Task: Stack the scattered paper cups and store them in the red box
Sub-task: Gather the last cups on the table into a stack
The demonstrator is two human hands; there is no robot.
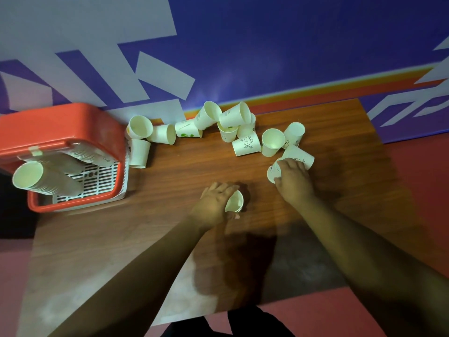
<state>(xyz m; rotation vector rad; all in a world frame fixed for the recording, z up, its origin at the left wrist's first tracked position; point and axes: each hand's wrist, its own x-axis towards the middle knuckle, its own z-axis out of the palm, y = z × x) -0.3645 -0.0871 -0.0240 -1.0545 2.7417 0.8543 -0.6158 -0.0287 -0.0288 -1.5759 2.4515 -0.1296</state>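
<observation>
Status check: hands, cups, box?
Left hand grips a paper cup. Right hand grasps a tipped cup. Red box holds stacked cups. Many loose cups left; box unobstructed.

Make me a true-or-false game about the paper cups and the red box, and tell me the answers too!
1. The left hand holds a white paper cup. True.
2. The red plastic box has no cups inside. False: stacked paper cups lie in it.
3. The right hand grips a second paper cup. True.
4. All the loose paper cups on the brown wooden table stand upright. False: many lie on their sides.
</observation>
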